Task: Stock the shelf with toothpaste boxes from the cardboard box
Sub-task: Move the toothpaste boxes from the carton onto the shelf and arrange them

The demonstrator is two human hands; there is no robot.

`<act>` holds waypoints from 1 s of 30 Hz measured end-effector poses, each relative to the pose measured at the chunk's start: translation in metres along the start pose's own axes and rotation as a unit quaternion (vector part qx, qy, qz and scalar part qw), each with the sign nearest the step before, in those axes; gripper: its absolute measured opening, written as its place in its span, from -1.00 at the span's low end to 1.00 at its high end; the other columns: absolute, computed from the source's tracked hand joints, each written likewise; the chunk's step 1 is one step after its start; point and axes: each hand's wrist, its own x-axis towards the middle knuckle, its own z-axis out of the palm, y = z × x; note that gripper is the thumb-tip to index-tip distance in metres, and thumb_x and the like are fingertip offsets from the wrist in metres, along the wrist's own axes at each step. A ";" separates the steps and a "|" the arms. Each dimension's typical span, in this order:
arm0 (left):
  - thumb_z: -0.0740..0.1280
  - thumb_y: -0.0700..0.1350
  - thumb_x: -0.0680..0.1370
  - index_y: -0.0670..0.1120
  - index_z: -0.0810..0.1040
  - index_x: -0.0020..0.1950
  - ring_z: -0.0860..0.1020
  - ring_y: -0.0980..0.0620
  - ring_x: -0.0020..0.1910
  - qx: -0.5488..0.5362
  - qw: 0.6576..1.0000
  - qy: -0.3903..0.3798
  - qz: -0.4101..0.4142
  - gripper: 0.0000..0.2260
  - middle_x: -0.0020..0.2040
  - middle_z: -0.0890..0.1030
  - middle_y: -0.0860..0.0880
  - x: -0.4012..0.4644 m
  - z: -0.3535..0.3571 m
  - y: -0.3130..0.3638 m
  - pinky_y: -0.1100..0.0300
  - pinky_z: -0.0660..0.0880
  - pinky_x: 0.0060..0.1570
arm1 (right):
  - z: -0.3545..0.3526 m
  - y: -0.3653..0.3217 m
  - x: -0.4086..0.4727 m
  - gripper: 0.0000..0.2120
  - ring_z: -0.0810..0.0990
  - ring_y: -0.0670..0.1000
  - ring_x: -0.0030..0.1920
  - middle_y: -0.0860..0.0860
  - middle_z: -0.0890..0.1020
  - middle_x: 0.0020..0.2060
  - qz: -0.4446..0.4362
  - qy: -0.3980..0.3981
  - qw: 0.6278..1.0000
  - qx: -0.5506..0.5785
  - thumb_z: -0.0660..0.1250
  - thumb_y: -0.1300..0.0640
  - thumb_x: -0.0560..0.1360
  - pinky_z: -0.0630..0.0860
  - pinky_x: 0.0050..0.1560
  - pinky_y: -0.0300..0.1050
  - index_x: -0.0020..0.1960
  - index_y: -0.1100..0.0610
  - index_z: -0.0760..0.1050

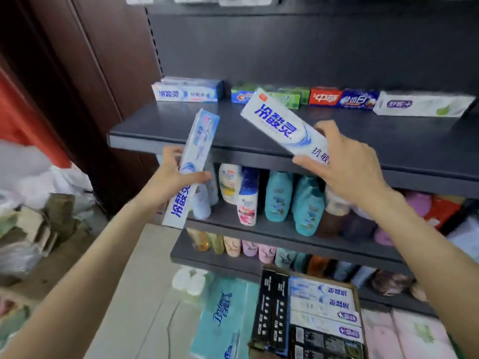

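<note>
right box [282, 125]: its lower end was covered by the right hand [344, 167], cutting off the print.
left box [190, 169]: the left hand [171, 180] hid its middle.
cardboard box [359, 301]: cut off by the bottom edge.
lower-shelf bottles [278, 195]: labels too blurred to read.
top-shelf goods [243, 0]: cropped by the top edge.

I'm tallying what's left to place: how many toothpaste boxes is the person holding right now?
2. One white-and-blue box is gripped by the left hand, standing nearly upright before the shelf edge. The other box is held by the right hand, angled over the shelf.
</note>
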 end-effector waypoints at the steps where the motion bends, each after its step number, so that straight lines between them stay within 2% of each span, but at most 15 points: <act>1: 0.55 0.09 0.14 0.01 0.31 0.10 0.60 -0.02 -0.03 -0.011 1.000 0.014 0.020 -0.35 0.04 0.54 -0.03 0.009 -0.013 0.006 -0.03 0.54 0.06 | 0.003 -0.011 0.028 -0.42 0.59 0.27 -0.06 0.14 0.61 0.05 -0.005 -0.002 1.000 -0.012 0.17 -0.31 0.45 0.26 -0.25 -0.02 0.27 0.09 0.28; 4: 0.54 0.12 0.15 0.02 0.37 -0.01 0.59 -0.02 -0.08 -0.063 0.994 0.063 0.062 -0.46 -0.06 0.56 0.00 0.040 -0.050 0.014 -0.16 0.51 0.12 | 0.025 -0.046 0.111 -0.52 0.58 0.26 -0.05 0.17 0.60 0.03 -0.046 -0.014 0.998 -0.041 0.10 -0.26 0.53 0.29 -0.25 -0.01 0.25 0.08 0.28; 6: 0.54 0.13 0.16 -0.01 0.40 -0.02 0.59 0.02 -0.12 -0.042 0.992 0.095 0.078 -0.47 -0.11 0.57 0.02 0.062 -0.073 0.020 -0.01 0.53 0.05 | 0.052 -0.071 0.163 -0.55 0.57 0.23 -0.05 0.15 0.58 0.03 -0.083 -0.035 0.994 -0.064 0.09 -0.24 0.55 0.31 -0.23 -0.02 0.26 0.06 0.29; 8: 0.52 0.10 0.22 -0.05 0.44 0.02 0.55 0.10 -0.15 0.009 0.991 0.102 0.089 -0.50 -0.12 0.57 0.05 0.077 -0.088 0.026 0.18 0.47 -0.07 | 0.079 -0.094 0.200 -0.57 0.56 0.22 0.00 0.14 0.53 0.06 -0.109 -0.059 0.988 -0.090 0.10 -0.20 0.56 0.33 -0.20 -0.02 0.30 0.05 0.29; 12: 0.47 0.04 0.42 -0.03 0.49 0.17 0.55 0.16 -0.09 0.059 0.990 0.081 0.100 -0.61 0.01 0.60 0.07 0.118 -0.138 0.026 0.27 0.43 -0.12 | 0.133 -0.145 0.269 -0.58 0.50 0.21 0.07 0.16 0.47 0.11 -0.173 -0.060 0.975 -0.127 0.15 -0.09 0.58 0.41 -0.06 0.05 0.35 0.11 0.30; 15: 0.41 0.10 0.44 0.04 0.47 0.25 0.58 0.11 0.04 0.037 0.994 0.057 0.089 -0.59 0.11 0.61 0.09 0.146 -0.163 0.020 0.14 0.49 0.10 | 0.170 -0.161 0.299 -0.59 0.43 0.21 0.15 0.17 0.44 0.18 -0.169 -0.073 0.973 -0.142 0.18 -0.03 0.58 0.36 0.07 0.06 0.35 0.14 0.32; 18: 0.38 0.11 0.46 0.02 0.40 0.30 0.60 -0.01 0.03 -0.095 0.995 0.030 0.030 -0.55 0.13 0.61 -0.01 0.167 -0.169 0.016 -0.02 0.50 0.14 | 0.204 -0.156 0.310 -0.59 0.26 0.16 0.34 0.13 0.32 0.36 -0.161 -0.133 0.959 -0.193 0.23 -0.01 0.55 0.24 0.25 0.05 0.36 0.07 0.36; 20: 0.33 0.05 0.53 -0.09 0.41 0.29 0.61 -0.11 0.00 -0.161 0.987 0.016 -0.001 -0.60 0.10 0.62 -0.13 0.180 -0.169 0.014 -0.04 0.52 0.13 | 0.210 -0.150 0.309 -0.56 0.18 0.14 0.41 0.11 0.24 0.43 -0.130 -0.145 0.970 -0.149 0.27 -0.01 0.53 0.19 0.32 0.04 0.39 0.01 0.34; 23: 0.30 0.06 0.54 -0.08 0.40 0.24 0.63 -0.15 0.03 -0.178 0.983 -0.033 -0.010 -0.65 0.08 0.64 -0.16 0.199 -0.167 0.013 -0.04 0.55 0.06 | 0.196 -0.151 0.301 -0.53 0.26 0.15 0.37 0.10 0.29 0.41 -0.094 -0.050 0.994 0.023 0.30 0.06 0.51 0.24 0.31 0.01 0.40 0.03 0.34; 25: 0.31 0.07 0.52 0.01 0.42 0.17 0.62 -0.05 -0.05 -0.092 0.994 -0.065 0.019 -0.72 0.04 0.64 -0.08 0.209 -0.167 0.017 0.06 0.54 -0.03 | 0.173 -0.155 0.296 -0.44 0.28 0.11 0.36 0.07 0.27 0.40 -0.104 0.004 0.986 0.128 0.35 0.09 0.48 0.27 0.30 -0.03 0.44 0.01 0.26; 26: 0.34 0.10 0.49 0.05 0.43 0.14 0.61 0.00 -0.06 0.014 0.994 -0.086 0.064 -0.72 0.02 0.62 -0.02 0.215 -0.169 0.021 0.11 0.52 -0.05 | 0.161 -0.156 0.294 -0.34 0.27 0.07 0.38 0.04 0.22 0.42 -0.116 -0.005 0.978 0.171 0.38 0.10 0.46 0.27 0.30 -0.07 0.48 -0.04 0.19; 27: 0.34 0.13 0.45 0.05 0.44 0.13 0.57 0.03 -0.06 0.140 0.976 -0.118 0.119 -0.68 0.01 0.60 0.02 0.222 -0.169 0.026 0.13 0.49 -0.03 | 0.150 -0.156 0.292 -0.25 0.26 0.03 0.39 0.00 0.17 0.44 -0.128 -0.040 0.970 0.205 0.42 0.10 0.43 0.28 0.30 -0.11 0.49 -0.11 0.11; 28: 0.32 0.17 0.41 0.03 0.44 0.11 0.53 0.03 -0.05 0.260 0.938 -0.159 0.168 -0.65 0.00 0.58 0.04 0.229 -0.169 0.034 0.14 0.43 -0.02 | 0.141 -0.154 0.291 -0.19 0.30 -0.02 0.37 -0.07 0.15 0.44 -0.133 -0.093 0.961 0.224 0.45 0.09 0.40 0.30 0.29 -0.15 0.49 -0.18 0.08; 30: 0.28 0.21 0.39 0.01 0.43 0.02 0.46 0.00 -0.09 0.402 0.861 -0.238 0.202 -0.66 -0.06 0.54 0.03 0.243 -0.164 0.047 0.14 0.38 -0.06 | 0.135 -0.145 0.287 -0.30 0.42 -0.08 0.25 -0.16 0.32 0.36 -0.145 -0.178 0.955 0.188 0.47 0.02 0.39 0.40 0.21 -0.14 0.41 -0.24 0.21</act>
